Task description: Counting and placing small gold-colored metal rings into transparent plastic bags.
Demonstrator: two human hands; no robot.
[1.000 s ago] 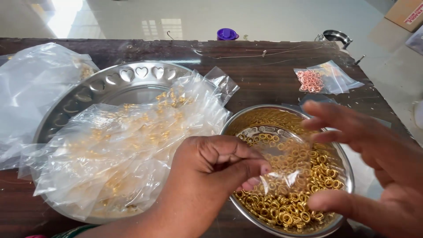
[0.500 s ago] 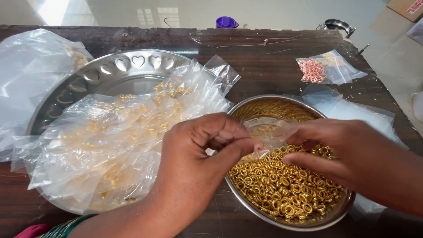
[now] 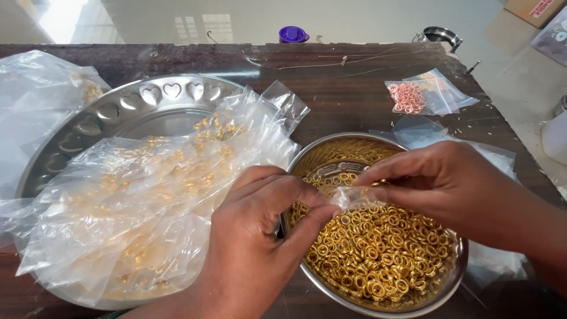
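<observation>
A dark wooden table (image 3: 354, 88) stands on a pale, glossy floor, carrying a large steel tray (image 3: 118, 112) at nine o'clock heaped with filled clear packets (image 3: 136, 201), a packet of pink rings (image 3: 413, 97) at one o'clock and a purple cap (image 3: 293, 34) at twelve. At five o'clock a steel bowl (image 3: 449, 283) brims with small gold rings (image 3: 372, 260). Above it, the left hand (image 3: 260, 236) and right hand (image 3: 449, 183) both pinch a small, crumpled, transparent plastic bag (image 3: 354, 198) between closed fingertips.

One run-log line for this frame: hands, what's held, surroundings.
left hand: pinching small clear bag | right hand: pinching same bag | below: steel bowl of gold rings | left: bag pile on tray
</observation>
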